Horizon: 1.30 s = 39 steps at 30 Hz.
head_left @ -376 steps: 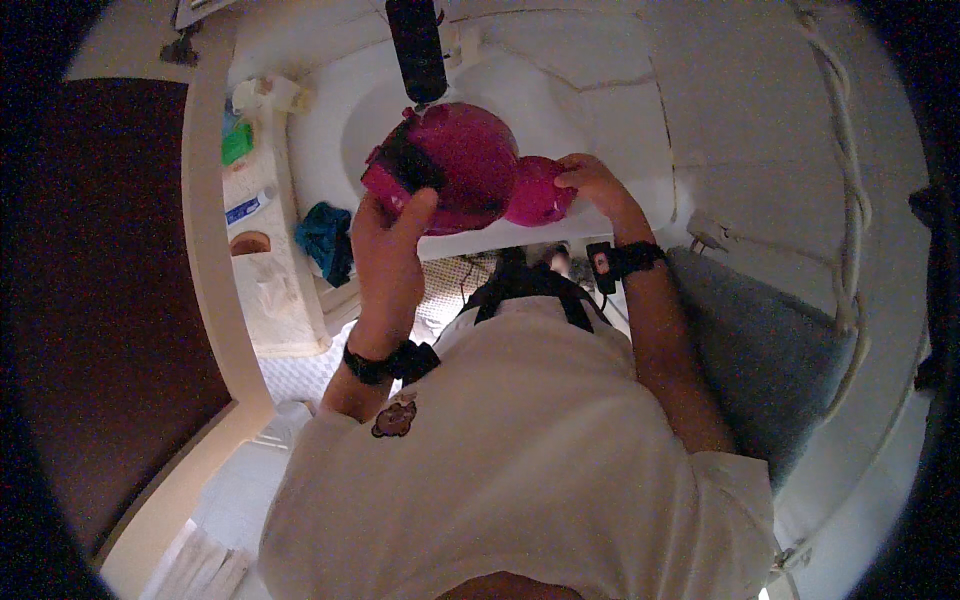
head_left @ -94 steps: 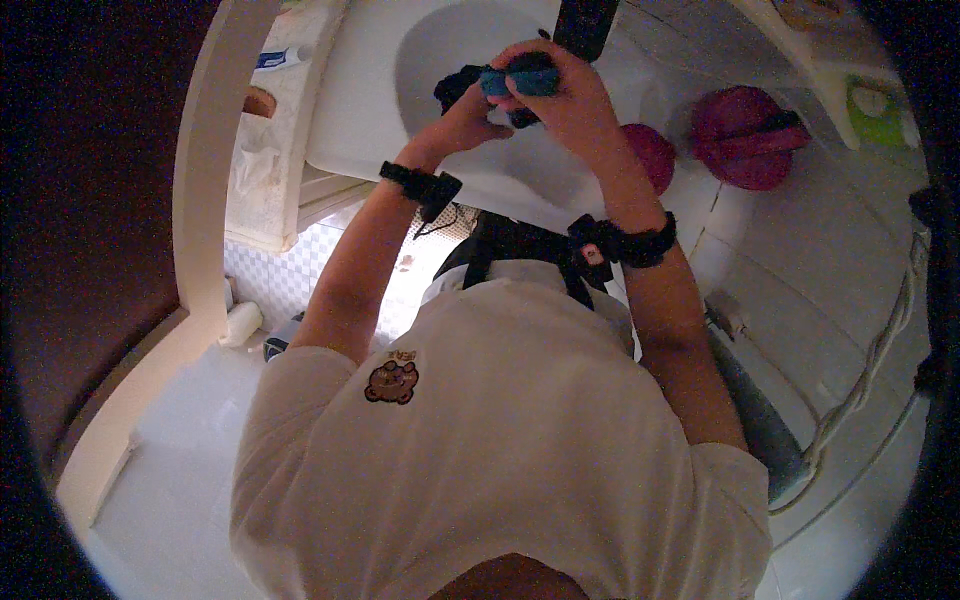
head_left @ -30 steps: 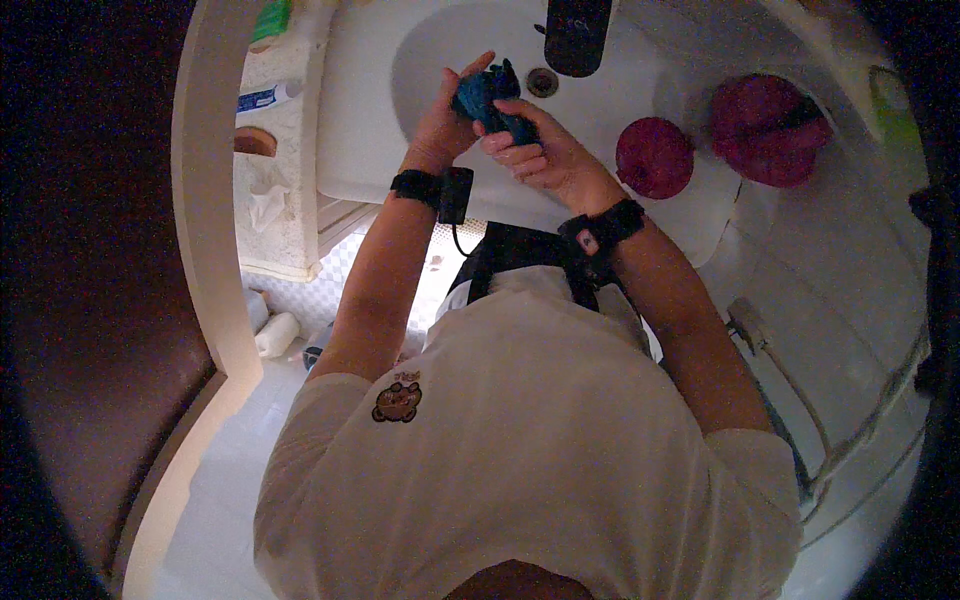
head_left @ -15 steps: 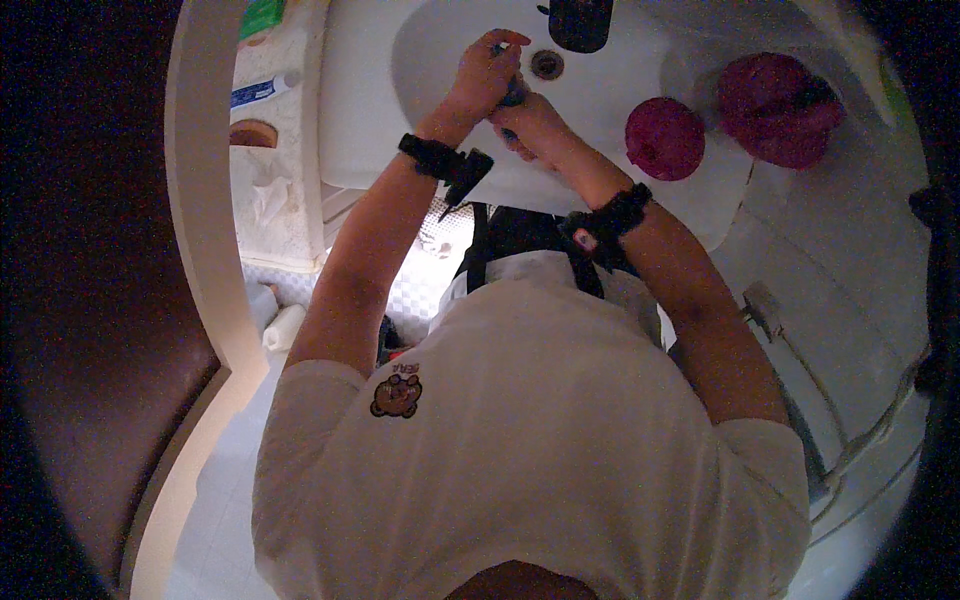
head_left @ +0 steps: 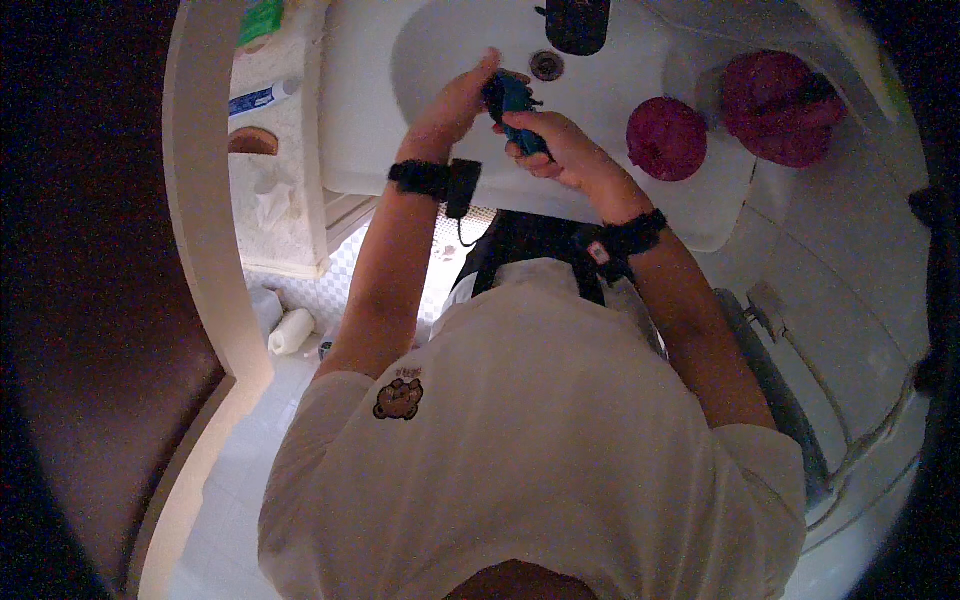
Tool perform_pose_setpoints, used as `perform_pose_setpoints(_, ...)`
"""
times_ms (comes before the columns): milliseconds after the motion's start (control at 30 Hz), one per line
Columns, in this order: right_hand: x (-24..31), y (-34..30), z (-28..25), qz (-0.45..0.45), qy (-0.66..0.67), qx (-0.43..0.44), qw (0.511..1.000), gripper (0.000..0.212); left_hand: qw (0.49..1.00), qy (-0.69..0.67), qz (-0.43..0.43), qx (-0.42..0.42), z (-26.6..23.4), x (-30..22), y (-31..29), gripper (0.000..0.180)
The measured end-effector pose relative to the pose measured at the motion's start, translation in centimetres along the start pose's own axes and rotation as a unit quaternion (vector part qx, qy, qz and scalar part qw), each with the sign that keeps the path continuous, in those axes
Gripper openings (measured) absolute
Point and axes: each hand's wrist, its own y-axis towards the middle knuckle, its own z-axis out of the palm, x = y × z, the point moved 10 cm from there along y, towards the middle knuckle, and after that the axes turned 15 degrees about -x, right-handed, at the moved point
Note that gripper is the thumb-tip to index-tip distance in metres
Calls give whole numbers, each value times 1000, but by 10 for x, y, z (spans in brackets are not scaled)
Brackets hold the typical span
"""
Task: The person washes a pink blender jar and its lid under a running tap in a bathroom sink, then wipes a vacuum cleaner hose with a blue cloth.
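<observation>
Over the white sink basin (head_left: 440, 30), both my hands hold a bunched dark teal and black thing (head_left: 518, 105), cloth-like, whose exact kind I cannot make out. My left hand (head_left: 455, 105) is at its left end, thumb pointing up and most fingers hidden behind it. Closed round its lower right part is my right hand (head_left: 560, 150), with the thumb laid on top. The drain (head_left: 546, 66) lies just beyond the hands. To the right, on the sink's rim, sits a round magenta thing (head_left: 666, 138), with a larger magenta bundle (head_left: 783, 108) beside it.
A black tap (head_left: 578, 25) reaches over the basin from the far side. On the left a ledge (head_left: 285, 235) bears a blue and white tube (head_left: 262, 98) and a green packet (head_left: 260, 20). A cord (head_left: 815, 385) hangs at the right. A dark door (head_left: 90, 300) stands far left.
My hands have moved slightly apart and turned, so more of the teal thing shows between them. My left thumb now points up. The magenta things have stayed in place.
</observation>
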Motion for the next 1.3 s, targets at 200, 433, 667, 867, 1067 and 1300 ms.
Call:
perform_pose_setpoints(200,16,-46,81,239,445,304,808,51,885,-437,66,145,37,-46,-30,108)
perform_pose_setpoints(433,15,-49,92,203,413,293,838,53,781,-584,121,186,40,-65,-37,105)
perform_pose_setpoints(667,21,-48,94,174,400,276,857,51,714,-635,133,264,28,-71,-46,87)
perform_pose_setpoints(867,22,-43,66,116,249,172,946,35,893,-415,79,155,19,-82,-31,41)
perform_pose_setpoints(1067,22,-1,5,-101,-185,-137,968,23,990,39,103,-89,20,-63,-2,25)
perform_pose_setpoints(1300,35,42,-36,-461,-558,-296,623,24,864,284,337,-244,43,-47,30,23)
